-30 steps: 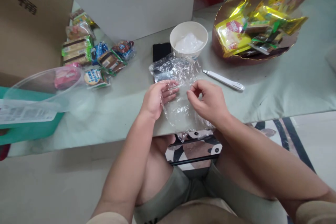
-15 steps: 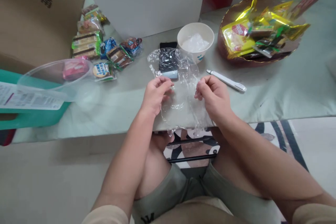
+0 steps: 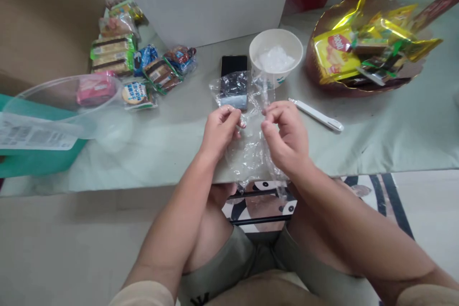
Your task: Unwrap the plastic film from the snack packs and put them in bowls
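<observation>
A crumpled clear plastic bag (image 3: 247, 150) is stretched between my hands, its lower end hanging over the table's front edge. My left hand (image 3: 224, 129) pinches the bag's left side between thumb and fingers. My right hand (image 3: 287, 136) has curled fingers at its right side; the thumb stands slightly apart from the index finger, and the fingertips' hold is partly hidden. Beyond the bag lies a black phone (image 3: 234, 66), its lower part seen through the plastic. A white paper bowl (image 3: 276, 76) behind my right hand contains crumpled clear plastic (image 3: 275, 60).
A white utility knife (image 3: 317, 114) lies right of my right hand. A brown basket (image 3: 319, 76) of wrapped snacks stands at the back right. Packaged snacks (image 3: 163, 74), a clear plastic lid-like piece (image 3: 53, 117) and a green container (image 3: 53, 165) are left. Large boxes (image 3: 211, 5) stand behind.
My right hand has moved slightly left, closer to my left hand, and its thumb has parted from the index finger. The bag is gathered narrower. The view has shifted slightly.
</observation>
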Motion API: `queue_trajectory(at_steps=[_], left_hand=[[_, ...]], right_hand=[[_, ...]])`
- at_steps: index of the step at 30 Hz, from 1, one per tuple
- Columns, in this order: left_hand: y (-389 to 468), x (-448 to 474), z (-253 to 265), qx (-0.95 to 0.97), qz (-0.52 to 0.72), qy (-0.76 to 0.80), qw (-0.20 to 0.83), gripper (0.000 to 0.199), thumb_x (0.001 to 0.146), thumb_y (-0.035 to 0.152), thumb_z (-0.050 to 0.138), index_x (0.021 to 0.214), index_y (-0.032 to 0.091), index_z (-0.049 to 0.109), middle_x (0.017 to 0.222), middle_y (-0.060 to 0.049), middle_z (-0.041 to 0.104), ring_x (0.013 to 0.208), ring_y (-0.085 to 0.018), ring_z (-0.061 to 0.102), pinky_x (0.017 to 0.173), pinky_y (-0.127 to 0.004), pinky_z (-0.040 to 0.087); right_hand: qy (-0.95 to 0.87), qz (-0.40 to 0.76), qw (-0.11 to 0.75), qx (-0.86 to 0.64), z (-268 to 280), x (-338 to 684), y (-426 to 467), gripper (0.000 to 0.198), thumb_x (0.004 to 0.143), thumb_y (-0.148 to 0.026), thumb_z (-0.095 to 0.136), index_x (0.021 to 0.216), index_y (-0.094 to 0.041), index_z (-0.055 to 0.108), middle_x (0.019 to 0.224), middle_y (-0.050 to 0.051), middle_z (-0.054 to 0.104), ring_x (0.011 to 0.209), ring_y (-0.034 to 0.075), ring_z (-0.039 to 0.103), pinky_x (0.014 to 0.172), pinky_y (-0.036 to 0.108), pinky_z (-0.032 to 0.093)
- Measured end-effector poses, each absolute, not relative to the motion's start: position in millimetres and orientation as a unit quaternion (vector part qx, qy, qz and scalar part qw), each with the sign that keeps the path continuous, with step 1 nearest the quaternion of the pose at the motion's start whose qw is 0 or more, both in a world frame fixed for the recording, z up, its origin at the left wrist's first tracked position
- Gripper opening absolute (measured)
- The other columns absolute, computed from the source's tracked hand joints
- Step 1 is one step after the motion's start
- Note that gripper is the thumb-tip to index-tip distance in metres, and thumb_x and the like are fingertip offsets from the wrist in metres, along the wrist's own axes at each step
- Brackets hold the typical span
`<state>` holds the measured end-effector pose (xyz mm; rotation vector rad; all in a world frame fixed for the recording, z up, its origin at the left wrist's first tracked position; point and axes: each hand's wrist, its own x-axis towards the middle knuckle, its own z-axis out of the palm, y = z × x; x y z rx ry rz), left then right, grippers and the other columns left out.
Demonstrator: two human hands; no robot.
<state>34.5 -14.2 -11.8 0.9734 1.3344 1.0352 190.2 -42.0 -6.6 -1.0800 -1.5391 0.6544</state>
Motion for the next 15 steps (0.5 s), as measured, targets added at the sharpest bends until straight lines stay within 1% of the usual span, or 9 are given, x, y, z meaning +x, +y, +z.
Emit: queue_trajectory(at_steps=[2, 5, 6, 8, 9, 12, 13, 14, 15], left_hand=[[-16, 34, -11, 0.433, 0.433, 0.546, 0.571, 0.023, 0.089, 0.027, 0.062, 0.068, 0.018, 0.057, 0.066, 0.002, 0.059, 0.047, -0.007, 0.049, 0.044, -0.021, 0.036], [-17, 32, -16, 0.435, 0.435, 0.538, 0.577, 0.029, 0.089, 0.034, 0.063, 0.066, 0.019, 0.058, 0.058, 0.003, 0.053, 0.045, -0.007, 0.045, 0.043, -0.021, 0.034], [-18, 30, -17, 0.429, 0.443, 0.536, 0.578, 0.029, 0.088, 0.036, 0.064, 0.066, 0.019, 0.059, 0.057, 0.003, 0.052, 0.047, -0.008, 0.047, 0.044, -0.022, 0.036], [-17, 27, -19, 0.400, 0.465, 0.525, 0.590, 0.029, 0.088, 0.040, 0.064, 0.067, 0.020, 0.062, 0.059, 0.001, 0.057, 0.055, -0.011, 0.057, 0.051, -0.022, 0.044], [-17, 25, -18, 0.381, 0.472, 0.515, 0.605, 0.032, 0.088, 0.045, 0.061, 0.068, 0.020, 0.064, 0.062, -0.001, 0.061, 0.062, -0.014, 0.062, 0.055, -0.023, 0.048], [-18, 19, -13, 0.330, 0.461, 0.484, 0.666, 0.054, 0.089, 0.068, 0.047, 0.078, 0.019, 0.068, 0.075, -0.007, 0.071, 0.082, -0.022, 0.072, 0.064, -0.029, 0.055], [-18, 18, -11, 0.329, 0.453, 0.478, 0.676, 0.058, 0.086, 0.072, 0.048, 0.082, 0.019, 0.070, 0.079, -0.008, 0.073, 0.086, -0.024, 0.073, 0.063, -0.030, 0.056], [-18, 16, -10, 0.341, 0.446, 0.477, 0.676, 0.055, 0.083, 0.071, 0.055, 0.087, 0.019, 0.071, 0.083, -0.009, 0.074, 0.088, -0.025, 0.074, 0.063, -0.029, 0.056], [-18, 15, -9, 0.360, 0.441, 0.482, 0.666, 0.048, 0.080, 0.065, 0.065, 0.091, 0.018, 0.072, 0.086, -0.008, 0.076, 0.089, -0.024, 0.074, 0.063, -0.027, 0.055]], right_hand=[[-0.670, 0.268, 0.519, -0.458, -9, 180, -42, 0.012, 0.091, -0.024, 0.058, 0.080, -0.022, 0.054, 0.099, 0.005, 0.060, 0.100, 0.018, 0.060, 0.091, 0.038, 0.049], [-0.691, 0.263, 0.483, -0.470, -13, 169, -40, 0.010, 0.090, -0.024, 0.057, 0.080, -0.022, 0.055, 0.105, 0.008, 0.061, 0.104, 0.021, 0.060, 0.095, 0.042, 0.048], [-0.699, 0.261, 0.469, -0.472, -13, 167, -40, 0.010, 0.090, -0.025, 0.057, 0.081, -0.022, 0.056, 0.107, 0.009, 0.061, 0.105, 0.022, 0.060, 0.096, 0.043, 0.048], [-0.724, 0.255, 0.442, -0.464, -15, 163, -40, 0.008, 0.090, -0.027, 0.057, 0.085, -0.023, 0.060, 0.113, 0.011, 0.063, 0.110, 0.024, 0.060, 0.100, 0.045, 0.047], [-0.737, 0.253, 0.431, -0.455, -16, 161, -40, 0.009, 0.091, -0.028, 0.057, 0.087, -0.023, 0.063, 0.117, 0.011, 0.063, 0.114, 0.025, 0.059, 0.102, 0.046, 0.046], [-0.770, 0.244, 0.409, -0.425, -18, 158, -43, 0.016, 0.092, -0.032, 0.056, 0.095, -0.023, 0.069, 0.130, 0.012, 0.062, 0.128, 0.028, 0.055, 0.111, 0.049, 0.041], [-0.776, 0.244, 0.405, -0.418, -18, 158, -44, 0.018, 0.093, -0.034, 0.056, 0.097, -0.023, 0.070, 0.133, 0.011, 0.061, 0.132, 0.029, 0.053, 0.114, 0.050, 0.039], [-0.780, 0.247, 0.404, -0.409, -19, 159, -44, 0.020, 0.094, -0.035, 0.055, 0.097, -0.024, 0.071, 0.136, 0.011, 0.061, 0.136, 0.029, 0.051, 0.117, 0.051, 0.037], [-0.782, 0.254, 0.406, -0.398, -18, 161, -43, 0.020, 0.094, -0.035, 0.054, 0.097, -0.024, 0.071, 0.137, 0.010, 0.061, 0.138, 0.029, 0.049, 0.119, 0.052, 0.036]])
